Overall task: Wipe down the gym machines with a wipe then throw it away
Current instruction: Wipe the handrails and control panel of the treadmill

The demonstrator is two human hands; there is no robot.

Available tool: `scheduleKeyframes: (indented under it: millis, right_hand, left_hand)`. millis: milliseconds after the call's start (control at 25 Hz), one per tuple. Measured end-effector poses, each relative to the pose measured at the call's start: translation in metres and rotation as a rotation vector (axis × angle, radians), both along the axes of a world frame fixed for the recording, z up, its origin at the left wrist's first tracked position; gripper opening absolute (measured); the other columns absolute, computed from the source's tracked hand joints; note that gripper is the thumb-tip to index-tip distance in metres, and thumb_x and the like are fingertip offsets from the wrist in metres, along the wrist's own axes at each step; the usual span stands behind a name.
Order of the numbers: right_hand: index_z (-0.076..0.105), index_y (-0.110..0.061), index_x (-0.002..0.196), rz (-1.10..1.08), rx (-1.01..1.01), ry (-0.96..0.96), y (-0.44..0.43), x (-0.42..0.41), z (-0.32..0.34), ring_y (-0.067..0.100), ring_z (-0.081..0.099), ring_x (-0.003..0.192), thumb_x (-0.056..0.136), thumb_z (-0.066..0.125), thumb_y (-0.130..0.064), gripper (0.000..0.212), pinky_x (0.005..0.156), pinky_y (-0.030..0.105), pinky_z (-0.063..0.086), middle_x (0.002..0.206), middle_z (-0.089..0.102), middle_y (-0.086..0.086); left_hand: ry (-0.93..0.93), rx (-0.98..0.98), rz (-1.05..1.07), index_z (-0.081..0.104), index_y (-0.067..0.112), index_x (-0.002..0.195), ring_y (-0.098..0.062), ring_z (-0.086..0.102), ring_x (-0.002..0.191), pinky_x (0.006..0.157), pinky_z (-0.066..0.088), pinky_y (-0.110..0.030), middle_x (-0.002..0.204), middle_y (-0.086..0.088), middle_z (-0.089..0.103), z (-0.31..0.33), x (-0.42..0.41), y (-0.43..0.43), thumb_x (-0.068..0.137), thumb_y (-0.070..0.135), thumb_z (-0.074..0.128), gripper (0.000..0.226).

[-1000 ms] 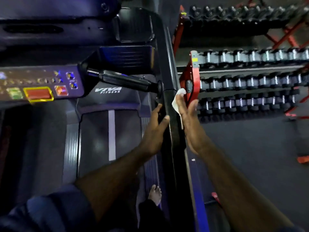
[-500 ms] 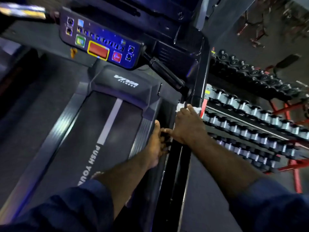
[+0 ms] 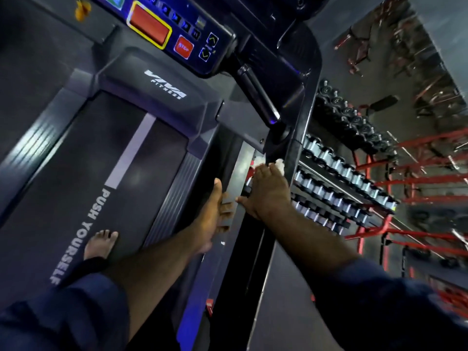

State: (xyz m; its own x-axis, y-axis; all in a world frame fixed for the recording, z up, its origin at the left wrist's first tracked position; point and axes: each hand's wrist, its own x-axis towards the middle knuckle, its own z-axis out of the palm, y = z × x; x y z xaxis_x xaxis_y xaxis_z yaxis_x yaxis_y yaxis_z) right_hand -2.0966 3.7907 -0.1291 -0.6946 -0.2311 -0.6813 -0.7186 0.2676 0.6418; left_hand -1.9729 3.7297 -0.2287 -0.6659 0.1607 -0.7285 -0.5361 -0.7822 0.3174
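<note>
On the left of the view, a bare foot (image 3: 101,243) is planted on the treadmill belt (image 3: 76,173). Should the belt be started, footing would probably be lost, since the body is leaned over to the right. Above it, the console (image 3: 177,29) with its red stop button is touched by nothing, though a stray sleeve could press a key.

Further right, the left hand (image 3: 215,211) is closed round the edge of the grey side frame (image 3: 236,171), thumb up and fingers curled over the panel. It is judged to be taking weight, and a damp, freshly wiped surface could let that grip slide.

Just beside it, the right hand (image 3: 268,196) is laid flat with its fingers fairly straight. The white wipe (image 3: 278,163) is pressed beneath the fingertips against the frame, just below the handlebar joint. Only a little of the wipe is seen past the fingers, so it is pinned, not pinched. If pressure were eased during a stroke, it could be dropped between the frame and the dumbbell rack (image 3: 342,178). At the far right, knuckles might be struck on that rack by a long sweep.
</note>
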Motion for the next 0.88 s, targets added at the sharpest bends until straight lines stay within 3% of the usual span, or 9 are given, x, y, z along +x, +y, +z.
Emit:
scheduleKeyframes:
  millis: [120,200,320,400,480,560,680,800,880]
  right_hand:
    - [0.035,-0.007,0.16,0.076,0.001,-0.178,0.015,0.071,0.014,0.03,0.028,0.153,0.099,0.018,-0.076,0.094,0.125,0.052,0.005,0.163,0.038,0.016]
    - [0.029,-0.008,0.162,0.043,-0.069,-0.255,0.028,0.081,0.032,0.025,0.021,0.157,0.1,0.018,-0.075,0.093,0.127,0.047,0.003,0.169,0.03,0.01]
    - [0.017,-0.014,0.166,0.021,-0.116,-0.101,0.025,0.019,0.029,0.021,0.008,0.161,0.102,0.013,-0.072,0.087,0.128,0.047,-0.001,0.174,0.014,0.004]
    - [0.02,-0.014,0.166,0.022,-0.05,0.029,0.012,-0.009,0.012,0.02,0.008,0.161,0.101,0.009,-0.071,0.087,0.128,0.05,-0.004,0.173,0.016,0.004]
    - [0.029,-0.011,0.163,0.022,0.052,0.019,0.004,0.011,-0.009,0.027,0.017,0.159,0.101,0.011,-0.072,0.089,0.128,0.054,0.0,0.169,0.028,0.012]
    - [0.039,-0.01,0.158,0.091,0.092,-0.143,0.013,0.064,-0.009,0.031,0.028,0.154,0.1,0.014,-0.073,0.089,0.126,0.056,0.006,0.164,0.038,0.013]
    - [0.028,-0.014,0.163,0.078,0.011,-0.321,0.038,0.093,0.015,0.023,0.02,0.158,0.092,0.004,-0.084,0.103,0.128,0.049,0.008,0.171,0.026,0.005]
    - [0.014,-0.014,0.166,0.031,0.013,-0.232,0.037,0.075,0.018,0.022,0.005,0.161,0.085,-0.006,-0.086,0.11,0.13,0.048,0.003,0.174,0.011,0.004]
    - [0.018,-0.008,0.164,0.082,0.044,-0.132,0.026,0.096,0.013,0.027,0.008,0.161,0.093,0.005,-0.083,0.104,0.129,0.051,0.001,0.173,0.016,0.012]
  left_hand:
    - [-0.01,-0.06,-0.062,0.057,0.031,0.143,-0.024,0.063,0.124,0.108,0.048,-0.051,0.13,0.003,0.069,0.011,0.007,0.0,0.068,0.102,0.035,0.105]
    - [-0.014,-0.055,-0.14,0.058,0.03,0.143,-0.025,0.063,0.125,0.105,0.049,-0.049,0.133,-0.001,0.069,0.012,0.015,0.009,0.066,0.106,0.037,0.11]
    - [0.013,0.012,-0.208,0.06,0.033,0.132,-0.024,0.066,0.116,0.091,0.051,-0.041,0.128,0.001,0.07,0.01,0.033,0.025,0.077,0.1,0.033,0.091]
    - [-0.009,0.06,-0.198,0.065,0.026,0.127,-0.021,0.064,0.098,0.076,0.049,-0.036,0.114,0.0,0.07,0.004,0.04,0.027,0.075,0.102,0.035,0.097]
    - [-0.027,0.095,-0.143,0.065,0.02,0.123,-0.023,0.061,0.084,0.067,0.047,-0.032,0.104,-0.007,0.067,0.002,0.044,0.019,0.074,0.102,0.038,0.1]
    - [-0.026,0.058,-0.138,0.064,0.021,0.124,-0.019,0.067,0.082,0.068,0.051,-0.033,0.108,-0.006,0.07,0.006,0.05,0.01,0.069,0.105,0.037,0.105]
    - [-0.069,-0.046,-0.149,0.057,0.025,0.136,-0.025,0.069,0.105,0.083,0.056,-0.042,0.118,-0.004,0.071,0.014,0.063,0.016,0.063,0.105,0.031,0.111]
    - [-0.059,-0.029,-0.126,0.063,0.022,0.137,-0.022,0.065,0.091,0.069,0.053,-0.036,0.104,-0.004,0.068,0.011,0.078,0.031,0.059,0.111,0.034,0.122]
    - [-0.059,-0.03,-0.091,0.062,0.025,0.142,-0.02,0.064,0.094,0.072,0.053,-0.037,0.106,0.0,0.068,0.008,0.09,0.037,0.065,0.11,0.03,0.119]
